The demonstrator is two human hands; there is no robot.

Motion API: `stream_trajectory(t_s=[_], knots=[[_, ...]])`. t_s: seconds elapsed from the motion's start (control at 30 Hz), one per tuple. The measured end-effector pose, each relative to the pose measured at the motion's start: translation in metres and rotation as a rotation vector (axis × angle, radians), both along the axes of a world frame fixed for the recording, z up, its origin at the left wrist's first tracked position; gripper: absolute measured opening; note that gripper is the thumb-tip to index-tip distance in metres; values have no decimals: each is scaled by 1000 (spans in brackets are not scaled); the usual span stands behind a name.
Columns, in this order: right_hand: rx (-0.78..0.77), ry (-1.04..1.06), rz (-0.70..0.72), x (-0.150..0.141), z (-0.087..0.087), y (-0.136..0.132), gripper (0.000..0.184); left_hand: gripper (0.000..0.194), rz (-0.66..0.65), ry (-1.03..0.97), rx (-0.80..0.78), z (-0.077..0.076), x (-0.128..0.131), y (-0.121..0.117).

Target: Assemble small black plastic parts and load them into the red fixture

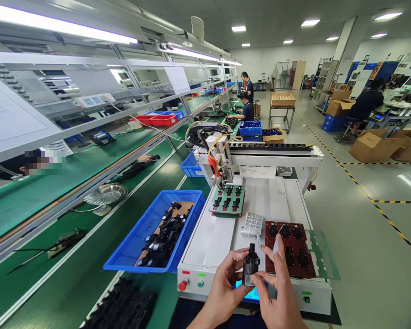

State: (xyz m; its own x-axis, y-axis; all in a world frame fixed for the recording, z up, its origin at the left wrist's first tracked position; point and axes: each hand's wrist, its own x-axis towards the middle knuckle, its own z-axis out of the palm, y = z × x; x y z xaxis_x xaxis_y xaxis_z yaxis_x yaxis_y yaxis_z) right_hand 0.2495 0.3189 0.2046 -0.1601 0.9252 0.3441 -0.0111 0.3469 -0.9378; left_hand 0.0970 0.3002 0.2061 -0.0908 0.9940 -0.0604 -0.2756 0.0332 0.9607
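My left hand [226, 285] and my right hand [277, 292] together hold a small black part [250, 265] upright in front of the white machine [260, 201]. The right hand's fingers also pinch a small white label [276, 248] just above the part. Behind my hands lies a dark red fixture tray [289, 249] with several black parts seated in it. A sheet of white labels [252, 225] rests on the machine bed to its left. Farther back, a green fixture [228, 199] with several black parts sits under the machine's head [216, 164].
A blue bin [137, 237] of black parts stands left of the machine, a tray of black pieces [123, 308] below it. Green conveyor benches [55, 192] run along the left. Other people work farther down the line and at the right. Cardboard boxes [380, 146] sit on the floor.
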Motion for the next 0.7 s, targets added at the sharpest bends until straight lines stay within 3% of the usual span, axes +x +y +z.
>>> stream_trajectory(t_s=[0.13,0.23,0.43,0.53,0.7], knots=[[-1,-60,25,-1,1,0,72,47,20,9,4,-1,-2,-1],[9,-40,-32,0,-1,1,77,47,45,-7,17,-4,-3,-4],[-156,-52,-47,-6,-21,4,98,39,99,90,99,-16,-2,-10],[-126,-81,-29,-13,-32,4,97,38,112,153,149,-20,-2,-14],[-231,24,109,-2,-60,21,102,56,34,-165,64,-23,-6,-16]])
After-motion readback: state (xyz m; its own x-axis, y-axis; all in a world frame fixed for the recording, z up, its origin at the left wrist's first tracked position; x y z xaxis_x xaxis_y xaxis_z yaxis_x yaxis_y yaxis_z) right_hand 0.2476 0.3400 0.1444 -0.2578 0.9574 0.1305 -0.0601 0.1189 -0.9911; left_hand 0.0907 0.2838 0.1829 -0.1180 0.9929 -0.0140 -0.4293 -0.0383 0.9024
